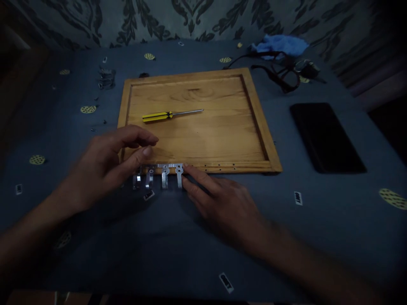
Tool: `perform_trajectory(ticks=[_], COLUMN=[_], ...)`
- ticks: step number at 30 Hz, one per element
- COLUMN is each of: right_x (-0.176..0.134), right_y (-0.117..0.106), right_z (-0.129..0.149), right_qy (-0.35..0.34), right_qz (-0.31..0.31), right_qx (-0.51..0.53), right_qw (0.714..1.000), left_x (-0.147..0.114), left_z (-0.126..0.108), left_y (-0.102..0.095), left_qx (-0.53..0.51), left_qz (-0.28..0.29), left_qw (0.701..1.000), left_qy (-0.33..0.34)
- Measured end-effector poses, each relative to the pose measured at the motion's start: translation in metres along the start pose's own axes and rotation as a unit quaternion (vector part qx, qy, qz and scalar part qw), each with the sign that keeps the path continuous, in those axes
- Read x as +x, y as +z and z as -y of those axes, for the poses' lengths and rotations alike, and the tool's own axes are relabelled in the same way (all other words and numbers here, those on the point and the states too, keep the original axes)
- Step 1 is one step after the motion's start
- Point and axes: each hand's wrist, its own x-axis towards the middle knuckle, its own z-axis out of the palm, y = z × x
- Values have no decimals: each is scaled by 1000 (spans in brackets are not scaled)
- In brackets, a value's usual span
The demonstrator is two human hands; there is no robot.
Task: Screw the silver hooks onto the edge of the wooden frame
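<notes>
A silver metal hook rail (164, 169) lies along the near edge of a framed wooden board (262, 127), its several hooks hanging toward me. My right hand (227, 203) has its fingertips on the rail's right end, holding it against the edge; the thumb is hidden. Over the rail's left part hovers my left hand (92, 173), thumb and index finger apart, with nothing visible between them. Small dark holes run along the near edge, right of the rail. On the board rests a yellow-handled screwdriver (159, 117), its shaft pointing right.
Left of the board are a cluster of metal hooks (106, 78) and loose screws (104, 121). To the right lies a black flat device (327, 137). Dark-framed glasses (289, 80) and a blue cloth (281, 44) sit at the back right, near the patterned backdrop (190, 19).
</notes>
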Motion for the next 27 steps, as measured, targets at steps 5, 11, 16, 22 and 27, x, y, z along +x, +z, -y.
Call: perform_trajectory(ticks=[5, 11, 16, 22, 27], right_x=[0, 0, 1, 1, 3], right_y=[1, 3, 3, 1, -2], right_z=[-1, -2, -1, -2, 0], right_qy=[-6, -8, -8, -16, -10], right_qz=[-6, -10, -11, -19, -17], right_qx=[5, 3, 1, 9, 4], right_qw=[1000, 1000, 1000, 1000, 1000], left_x=[3, -2, -7, -9, -8], left_z=[15, 20, 17, 14, 13], left_y=[13, 24, 26, 33, 34], left_qx=[-1, 66, 78, 114, 130], left_qz=[59, 81, 87, 91, 75], left_qw=[996, 987, 984, 977, 975], left_qy=[72, 120, 137, 155, 165])
